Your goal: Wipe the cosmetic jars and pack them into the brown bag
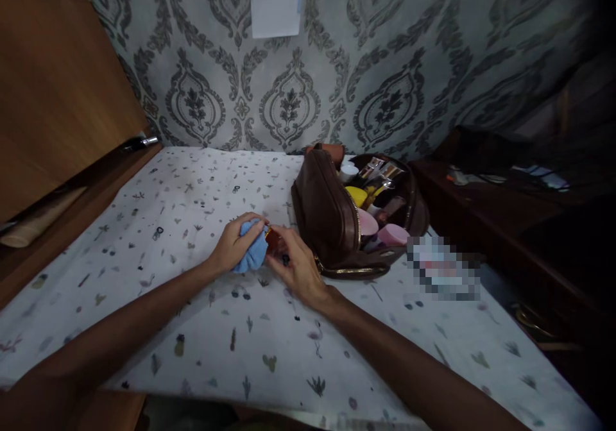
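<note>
Near the middle of the table, my left hand is closed round a crumpled blue cloth. The cloth presses against a small amber, see-through bottle-like item with a gold-coloured part. Its other side is gripped between the thumb and fingers of my right hand, which partly hide it, so its exact kind is unclear. Just right of my hands stands an unzipped brown bag. Makeup items fill it, among them a pink container, a yellow item and a white cap.
A printed white cloth covers the table. Patterned wallpaper rises behind it, with a white card on it. To the left is a wooden cabinet; to the right, dark furniture. A blurred-out item lies beside the bag.
</note>
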Tool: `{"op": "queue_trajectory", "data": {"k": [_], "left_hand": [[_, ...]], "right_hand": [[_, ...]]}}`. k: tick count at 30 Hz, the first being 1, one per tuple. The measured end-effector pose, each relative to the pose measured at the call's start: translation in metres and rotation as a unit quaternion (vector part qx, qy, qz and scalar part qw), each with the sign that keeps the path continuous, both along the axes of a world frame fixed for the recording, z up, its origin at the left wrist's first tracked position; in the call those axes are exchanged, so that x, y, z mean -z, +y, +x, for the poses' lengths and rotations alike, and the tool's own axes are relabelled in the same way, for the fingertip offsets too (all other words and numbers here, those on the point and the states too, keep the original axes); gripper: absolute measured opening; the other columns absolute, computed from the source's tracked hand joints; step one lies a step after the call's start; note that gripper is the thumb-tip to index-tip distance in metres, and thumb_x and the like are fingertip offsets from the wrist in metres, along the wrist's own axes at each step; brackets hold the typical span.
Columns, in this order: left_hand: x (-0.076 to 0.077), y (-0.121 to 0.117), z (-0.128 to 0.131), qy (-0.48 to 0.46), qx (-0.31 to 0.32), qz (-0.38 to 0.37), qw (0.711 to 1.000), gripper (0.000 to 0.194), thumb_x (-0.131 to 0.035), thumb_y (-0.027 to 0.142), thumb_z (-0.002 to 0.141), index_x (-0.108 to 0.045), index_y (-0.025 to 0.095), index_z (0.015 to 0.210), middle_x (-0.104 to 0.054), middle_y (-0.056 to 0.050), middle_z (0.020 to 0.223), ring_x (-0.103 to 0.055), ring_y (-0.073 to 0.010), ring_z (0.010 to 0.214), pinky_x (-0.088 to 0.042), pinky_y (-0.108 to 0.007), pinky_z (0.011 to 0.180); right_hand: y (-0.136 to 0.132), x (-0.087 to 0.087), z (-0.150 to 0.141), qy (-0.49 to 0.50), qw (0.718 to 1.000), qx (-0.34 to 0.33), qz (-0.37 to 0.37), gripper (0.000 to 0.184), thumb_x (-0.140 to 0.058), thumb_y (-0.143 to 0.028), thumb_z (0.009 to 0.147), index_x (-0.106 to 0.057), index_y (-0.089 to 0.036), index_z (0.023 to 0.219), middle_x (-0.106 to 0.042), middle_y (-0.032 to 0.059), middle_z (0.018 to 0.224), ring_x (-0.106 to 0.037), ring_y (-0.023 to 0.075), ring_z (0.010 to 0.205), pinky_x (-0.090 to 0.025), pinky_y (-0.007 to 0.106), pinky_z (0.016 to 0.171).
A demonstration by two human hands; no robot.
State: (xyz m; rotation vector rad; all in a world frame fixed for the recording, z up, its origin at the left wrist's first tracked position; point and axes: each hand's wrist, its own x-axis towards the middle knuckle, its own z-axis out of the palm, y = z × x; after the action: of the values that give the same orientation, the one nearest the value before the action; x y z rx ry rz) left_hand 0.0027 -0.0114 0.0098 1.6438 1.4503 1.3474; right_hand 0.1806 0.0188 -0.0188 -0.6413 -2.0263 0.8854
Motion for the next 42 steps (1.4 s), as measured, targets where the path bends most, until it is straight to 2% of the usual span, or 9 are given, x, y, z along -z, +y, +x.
{"op": "queue_trajectory", "data": {"k": [4,8,12,16,24,31,33,37,42], "left_hand": [[0.001,-0.001,0.001,0.018,-0.021,0.024,0.999,0.030,-0.054,0.041,0.095,-0.071,0.016,0.094,-0.072,-0.005,0.093,-0.066,-0.0203,0.092,-0.048,-0.029,0.087],[-0.002,-0.005,0.005,0.043,-0.015,0.037,0.998,0.031,-0.054,0.040,0.094,-0.072,0.016,0.087,-0.071,-0.005,0.088,-0.066,-0.0192,0.087,-0.047,-0.029,0.084],[-0.005,-0.003,0.001,0.006,-0.015,-0.008,1.000,0.034,-0.056,0.044,0.091,-0.067,0.015,0.076,-0.062,0.000,0.070,-0.058,-0.0145,0.068,-0.045,-0.026,0.067],[-0.007,0.006,-0.011,-0.072,-0.037,-0.062,0.995,0.040,-0.065,0.055,0.081,-0.063,0.016,0.075,-0.057,0.003,0.061,-0.051,-0.0129,0.058,-0.042,-0.024,0.057],[-0.011,0.011,-0.018,-0.093,-0.049,-0.064,0.992,0.040,-0.068,0.057,0.078,-0.062,0.018,0.077,-0.049,0.006,0.060,-0.043,-0.0110,0.054,-0.036,-0.022,0.052],[0.003,0.018,-0.019,-0.203,-0.163,-0.047,0.964,0.042,-0.071,0.059,0.080,-0.059,0.020,0.085,-0.051,0.005,0.070,-0.047,-0.0116,0.063,-0.040,-0.021,0.058],[0.002,0.016,-0.009,-0.265,-0.107,-0.073,0.956,0.049,-0.069,0.067,0.080,-0.061,0.020,0.090,-0.057,0.003,0.078,-0.053,-0.0127,0.071,-0.045,-0.023,0.065],[-0.003,0.006,0.006,-0.335,0.103,-0.113,0.930,0.066,-0.055,0.079,0.084,-0.067,0.018,0.107,-0.069,-0.006,0.101,-0.063,-0.0209,0.096,-0.051,-0.031,0.087],[-0.004,0.003,-0.009,-0.230,0.192,-0.103,0.949,0.059,-0.080,0.045,0.079,-0.063,0.024,0.132,-0.067,-0.007,0.128,-0.061,-0.0244,0.119,-0.047,-0.032,0.102]], "right_hand": [[0.000,0.002,-0.005,0.036,0.990,-0.001,-0.139,0.062,-0.072,-0.030,0.079,-0.044,-0.024,0.134,-0.059,0.0096,0.121,-0.066,0.0205,0.093,-0.057,0.035,0.074],[0.000,0.001,-0.007,0.033,0.971,0.015,-0.235,0.057,-0.078,-0.036,0.072,-0.048,-0.024,0.119,-0.063,0.0035,0.106,-0.065,0.0164,0.077,-0.056,0.033,0.070],[-0.004,0.002,-0.009,0.050,0.975,-0.026,-0.216,0.044,-0.078,-0.033,0.074,-0.056,-0.023,0.111,-0.067,0.0022,0.098,-0.067,0.0171,0.081,-0.056,0.033,0.075],[-0.006,0.005,-0.011,0.074,0.981,-0.040,-0.175,0.046,-0.080,-0.030,0.072,-0.064,-0.023,0.115,-0.069,0.0061,0.111,-0.067,0.0184,0.090,-0.056,0.034,0.082],[-0.001,-0.004,-0.008,0.139,0.913,-0.129,-0.360,0.051,-0.085,-0.041,0.071,-0.068,-0.027,0.117,-0.070,0.0035,0.116,-0.067,0.0161,0.092,-0.056,0.032,0.084],[-0.009,-0.012,-0.008,0.188,0.863,-0.181,-0.433,0.046,-0.087,-0.040,0.072,-0.066,-0.026,0.110,-0.070,0.0018,0.106,-0.068,0.0165,0.091,-0.057,0.029,0.075],[-0.010,-0.011,-0.010,0.219,0.844,-0.185,-0.453,0.044,-0.088,-0.038,0.071,-0.066,-0.026,0.106,-0.069,0.0014,0.105,-0.068,0.0165,0.091,-0.058,0.030,0.077],[-0.007,-0.011,-0.013,0.291,0.819,-0.132,-0.477,0.043,-0.089,-0.037,0.069,-0.063,-0.026,0.102,-0.069,-0.0004,0.100,-0.068,0.0156,0.089,-0.060,0.030,0.081],[-0.001,-0.011,-0.011,0.286,0.832,-0.094,-0.465,0.046,-0.089,-0.040,0.068,-0.062,-0.026,0.103,-0.068,0.0002,0.103,-0.068,0.0168,0.092,-0.060,0.033,0.085]]}}
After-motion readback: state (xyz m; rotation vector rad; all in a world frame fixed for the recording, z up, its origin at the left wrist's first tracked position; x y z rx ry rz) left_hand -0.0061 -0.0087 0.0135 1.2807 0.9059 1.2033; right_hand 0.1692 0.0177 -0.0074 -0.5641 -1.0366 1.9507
